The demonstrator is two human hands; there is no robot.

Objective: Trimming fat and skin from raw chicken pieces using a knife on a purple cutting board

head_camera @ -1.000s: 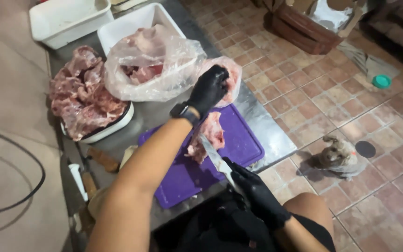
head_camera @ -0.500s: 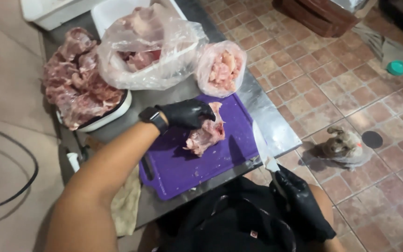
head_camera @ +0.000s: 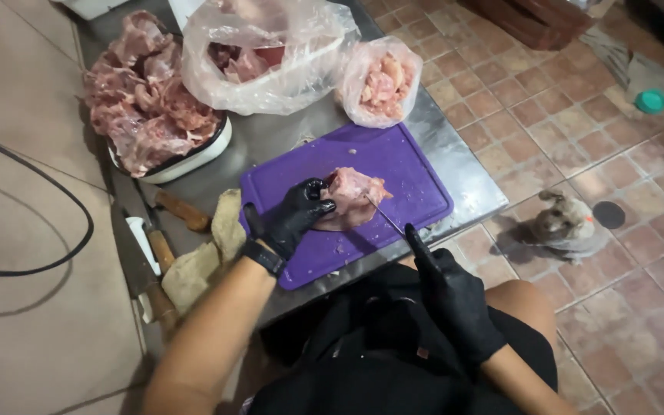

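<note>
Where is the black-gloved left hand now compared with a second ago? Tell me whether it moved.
Yes. The black-gloved left hand came back from the small clear plastic bag of meat and now presses the pink piece of raw meat on the purple plastic cutting board.

Purple board (head_camera: 401,165); on it, pale pink meat (head_camera: 355,196). Black gloves on both hands: left hand (head_camera: 293,219), right hand (head_camera: 455,296). Beyond the board, clear bags (head_camera: 270,54) of pink meat; white tray (head_camera: 194,157) of pink-red scraps. Beside the board, beige cloth (head_camera: 209,253); brown-handled knives (head_camera: 182,209). Reddish-brown tiled floor (head_camera: 578,131); teal lid (head_camera: 651,101).
</note>
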